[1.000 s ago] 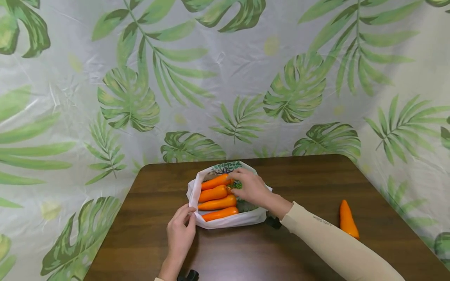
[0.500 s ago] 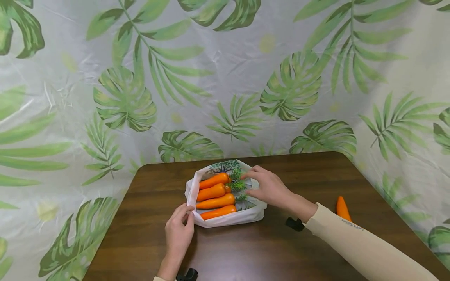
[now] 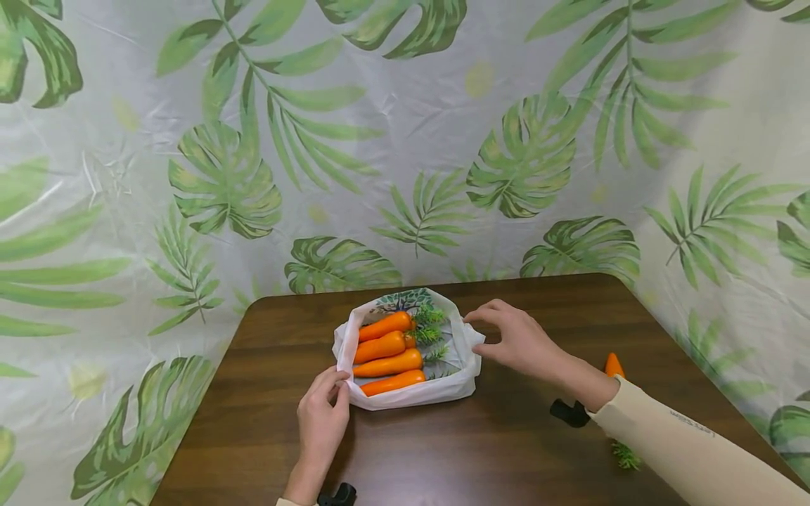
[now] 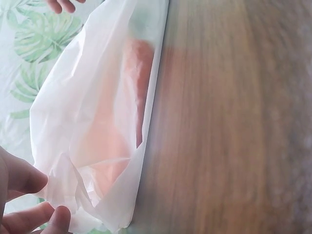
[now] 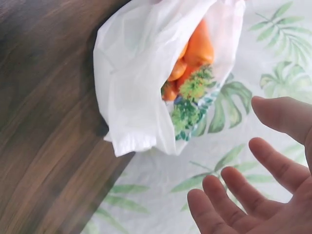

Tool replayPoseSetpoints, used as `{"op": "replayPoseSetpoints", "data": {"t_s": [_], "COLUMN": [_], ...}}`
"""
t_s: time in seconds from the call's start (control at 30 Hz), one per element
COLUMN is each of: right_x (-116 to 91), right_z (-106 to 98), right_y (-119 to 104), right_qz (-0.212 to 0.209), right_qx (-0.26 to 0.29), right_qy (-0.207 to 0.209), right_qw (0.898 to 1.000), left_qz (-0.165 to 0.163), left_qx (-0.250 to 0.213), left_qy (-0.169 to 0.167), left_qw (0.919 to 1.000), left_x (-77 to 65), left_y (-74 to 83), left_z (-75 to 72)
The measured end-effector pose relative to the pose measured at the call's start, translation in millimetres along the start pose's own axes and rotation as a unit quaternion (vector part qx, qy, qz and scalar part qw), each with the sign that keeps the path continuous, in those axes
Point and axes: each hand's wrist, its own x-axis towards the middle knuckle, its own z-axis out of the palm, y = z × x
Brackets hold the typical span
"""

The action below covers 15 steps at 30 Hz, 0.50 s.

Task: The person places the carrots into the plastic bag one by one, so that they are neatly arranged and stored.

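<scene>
A white bag point(image 3: 470, 365) lies on its side on the table, its mouth spread wide. Several orange carrots point(image 3: 389, 363) with green tops lie inside, tips toward the left. My left hand point(image 3: 321, 414) pinches the bag's left rim between thumb and fingers; the left wrist view shows its fingertips point(image 4: 36, 180) at a bunched corner of the bag. To the right of the bag, my right hand point(image 3: 522, 339) is spread and holds nothing, fingertips close to the right rim. In the right wrist view its fingers point(image 5: 239, 195) are apart from the bag.
A loose carrot point(image 3: 613, 365) lies at the right of the dark wooden table point(image 3: 411, 457), its middle hidden by my right forearm. Leaf-patterned sheeting point(image 3: 405, 140) hangs behind the table. Black camera mounts point(image 3: 571, 413) sit at both wrists.
My right hand has come out of the bag and moved right, past its rim, uncovering the carrots' green tops. My forearm now covers part of the loose carrot. The left hand keeps its hold.
</scene>
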Motion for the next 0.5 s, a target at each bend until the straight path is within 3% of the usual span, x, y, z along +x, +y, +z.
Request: {"op": "replayPoseSetpoints", "data": {"t_s": [0.5], "right_x": [-44], "right_z": [-35], "right_y": [27], "right_qz": [0.042], "right_qx": [-0.012], "right_qy": [0.016], "right_qw": [0.999], "left_qz": [0.015], "left_qx": [0.013], "left_qy": [0.01], "left_qw": [0.9998], "left_x": [-0.1], "left_y": [-0.1], "left_z": [1.5]}}
